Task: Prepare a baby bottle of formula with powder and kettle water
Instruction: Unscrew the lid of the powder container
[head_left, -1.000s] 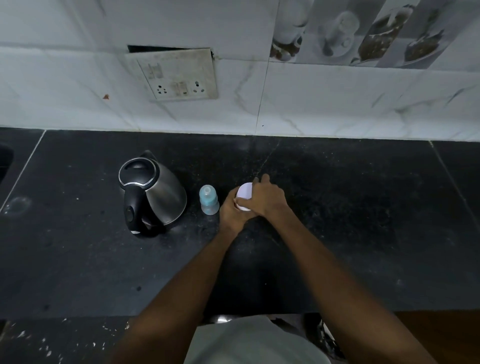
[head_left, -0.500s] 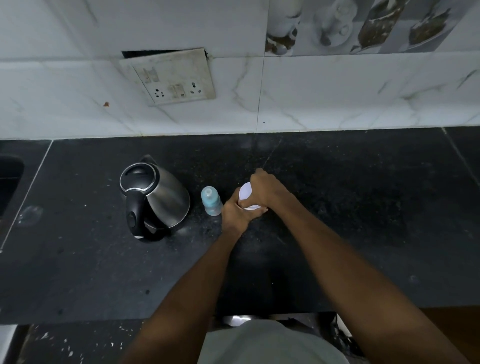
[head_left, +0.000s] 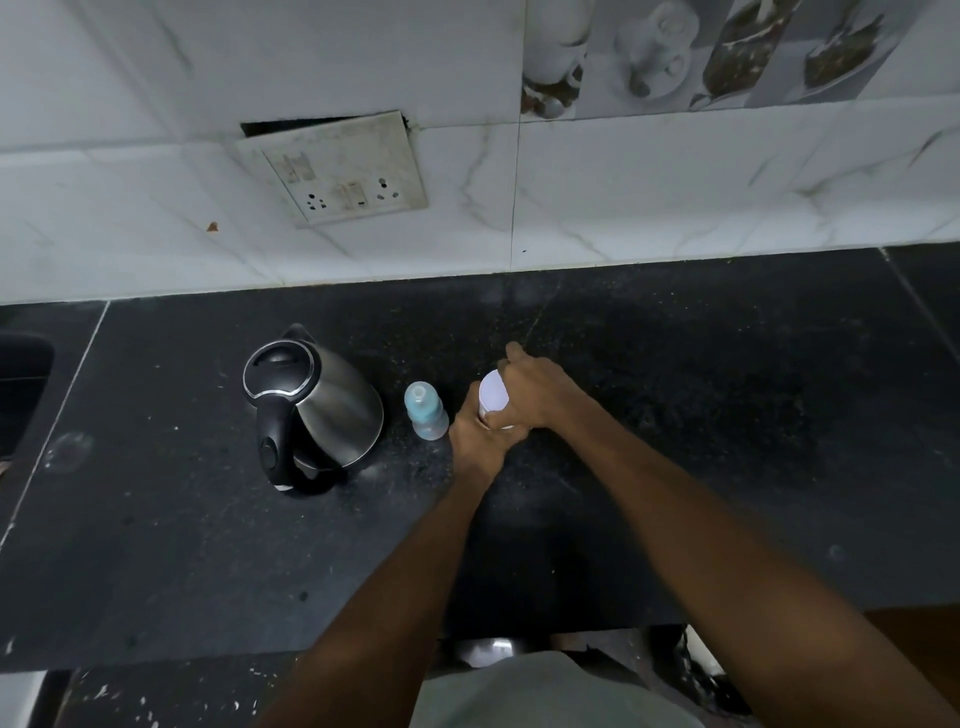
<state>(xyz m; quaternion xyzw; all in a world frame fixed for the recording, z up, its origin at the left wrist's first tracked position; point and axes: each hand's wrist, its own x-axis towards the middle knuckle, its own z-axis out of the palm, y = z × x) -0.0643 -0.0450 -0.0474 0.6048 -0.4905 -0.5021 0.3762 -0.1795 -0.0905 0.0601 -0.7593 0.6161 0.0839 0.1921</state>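
Observation:
A white-lidded powder container (head_left: 492, 392) stands on the black counter (head_left: 701, 415), mostly hidden by both hands. My left hand (head_left: 475, 434) grips its body from the near left side. My right hand (head_left: 535, 387) curls over the lid's right edge from above. Just left of the hands stands a small baby bottle (head_left: 425, 411) with a blue teat and clear cap, upright. Further left sits a steel kettle (head_left: 311, 408) with a black lid and handle, its handle facing me.
A tiled wall with a socket plate (head_left: 337, 171) rises behind the counter. A dark sink edge (head_left: 23, 384) shows at the far left. The counter's front edge runs below my forearms, with the floor beneath.
The camera view has shifted slightly. Both hands stay on the container, the right hand turning a little on the lid. Kettle and bottle have not moved.

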